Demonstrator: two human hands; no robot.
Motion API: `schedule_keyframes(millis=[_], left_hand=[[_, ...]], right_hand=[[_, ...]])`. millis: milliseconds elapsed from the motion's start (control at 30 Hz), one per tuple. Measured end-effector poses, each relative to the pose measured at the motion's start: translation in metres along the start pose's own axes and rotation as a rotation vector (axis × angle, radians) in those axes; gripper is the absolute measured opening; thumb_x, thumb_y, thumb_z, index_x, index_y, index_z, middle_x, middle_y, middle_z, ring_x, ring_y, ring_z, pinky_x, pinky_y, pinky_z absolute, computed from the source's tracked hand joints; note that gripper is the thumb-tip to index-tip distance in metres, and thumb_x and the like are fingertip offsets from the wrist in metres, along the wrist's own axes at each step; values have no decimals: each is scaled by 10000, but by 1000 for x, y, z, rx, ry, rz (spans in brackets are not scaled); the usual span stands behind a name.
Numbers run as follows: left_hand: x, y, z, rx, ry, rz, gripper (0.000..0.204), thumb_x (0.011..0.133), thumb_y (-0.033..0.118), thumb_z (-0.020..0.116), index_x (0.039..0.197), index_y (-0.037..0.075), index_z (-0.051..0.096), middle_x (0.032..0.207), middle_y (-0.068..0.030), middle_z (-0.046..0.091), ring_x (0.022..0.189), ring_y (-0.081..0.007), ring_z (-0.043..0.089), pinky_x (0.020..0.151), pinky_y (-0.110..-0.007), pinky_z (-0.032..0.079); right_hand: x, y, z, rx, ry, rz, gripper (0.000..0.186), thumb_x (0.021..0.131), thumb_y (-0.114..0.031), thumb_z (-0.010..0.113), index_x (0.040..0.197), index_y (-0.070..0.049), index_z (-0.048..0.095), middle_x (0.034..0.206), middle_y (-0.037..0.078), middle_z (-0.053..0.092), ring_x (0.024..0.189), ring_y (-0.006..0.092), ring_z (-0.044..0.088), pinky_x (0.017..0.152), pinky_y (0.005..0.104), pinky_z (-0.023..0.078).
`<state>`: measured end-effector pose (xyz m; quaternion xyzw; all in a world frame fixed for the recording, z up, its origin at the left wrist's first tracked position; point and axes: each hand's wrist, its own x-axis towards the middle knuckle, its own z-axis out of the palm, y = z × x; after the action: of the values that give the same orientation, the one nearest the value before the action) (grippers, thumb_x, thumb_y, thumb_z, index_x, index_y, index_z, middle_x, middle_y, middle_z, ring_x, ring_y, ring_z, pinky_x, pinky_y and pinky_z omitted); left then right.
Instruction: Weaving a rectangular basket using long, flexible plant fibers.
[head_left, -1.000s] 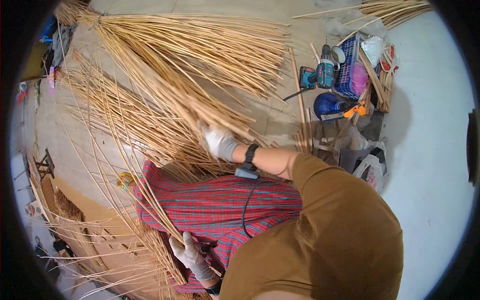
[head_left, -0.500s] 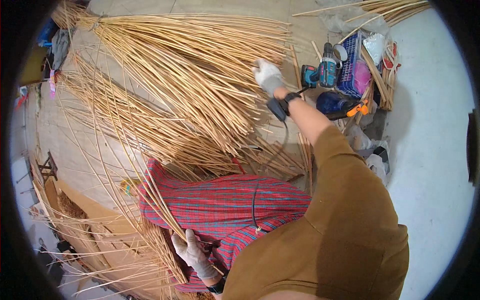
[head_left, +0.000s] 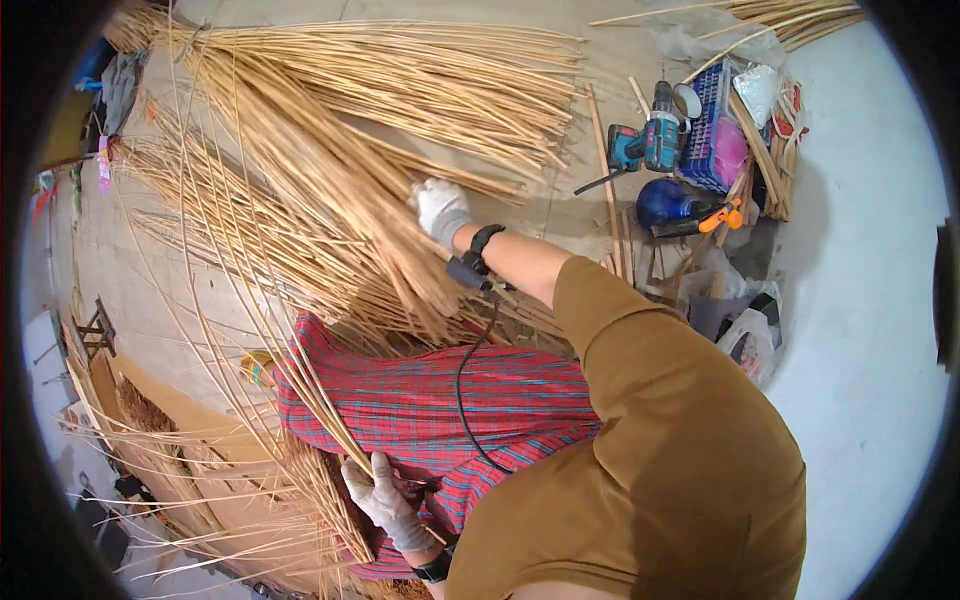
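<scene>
My right hand (head_left: 440, 212), in a white glove, is at the right edge of a large tied bundle of tan wicker rods (head_left: 330, 165). Its fingers are curled in against the rods, and their tips are hidden. The rods beside it are blurred by motion. Low on the left, my gloved left hand (head_left: 380, 500) is closed around a few long, thin rods (head_left: 315, 395), which rise up and away to the left. Under them a woven wicker piece (head_left: 325, 490) with many loose rod ends leans by the red checked cloth (head_left: 440, 400) across my lap.
A second rod bundle (head_left: 220, 210) lies left of the first. To the right stand a cordless drill (head_left: 660, 140), a blue basket (head_left: 706, 125), a dark blue round container (head_left: 665, 205), orange-handled cutters (head_left: 722, 216) and a plastic bag (head_left: 750, 345). More rods (head_left: 790, 20) lie at the far right.
My right hand has moved left and nearer, and the near part of the bundle has swung left, parting from the far rods. My left hand stays put around its rods.
</scene>
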<state>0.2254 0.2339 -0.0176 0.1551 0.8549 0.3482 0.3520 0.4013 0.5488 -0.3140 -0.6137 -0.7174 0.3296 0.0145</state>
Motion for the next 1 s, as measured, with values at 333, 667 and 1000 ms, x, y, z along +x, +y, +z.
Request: schedule_keyframes(millis=[333, 667, 1000], left_hand=[[7, 3, -2, -76, -49, -63, 240, 950, 188, 694, 1033, 81, 496, 656, 51, 451, 499, -32, 378, 439, -204, 303], [18, -7, -8, -178, -74, -41, 261, 920, 123, 717, 1068, 63, 510, 715, 46, 463, 531, -30, 395, 467, -193, 318], [19, 0, -16, -206, -102, -59, 213, 927, 118, 696, 986, 89, 494, 705, 46, 470, 492, -29, 405, 427, -188, 326]], right_hand=[[60, 92, -28, -224, 333, 237, 323, 893, -91, 548, 1213, -105, 592, 1230, 120, 618, 1171, 311, 572, 992, 405, 484], [69, 68, -48, -258, 92, 417, 517, 947, -449, 601, 1337, -115, 546, 1342, 119, 562, 1281, 280, 516, 1015, 427, 486], [76, 48, -48, -429, -101, 250, 221, 950, -185, 540, 1133, -102, 633, 1100, 185, 700, 1024, 370, 673, 816, 467, 547]])
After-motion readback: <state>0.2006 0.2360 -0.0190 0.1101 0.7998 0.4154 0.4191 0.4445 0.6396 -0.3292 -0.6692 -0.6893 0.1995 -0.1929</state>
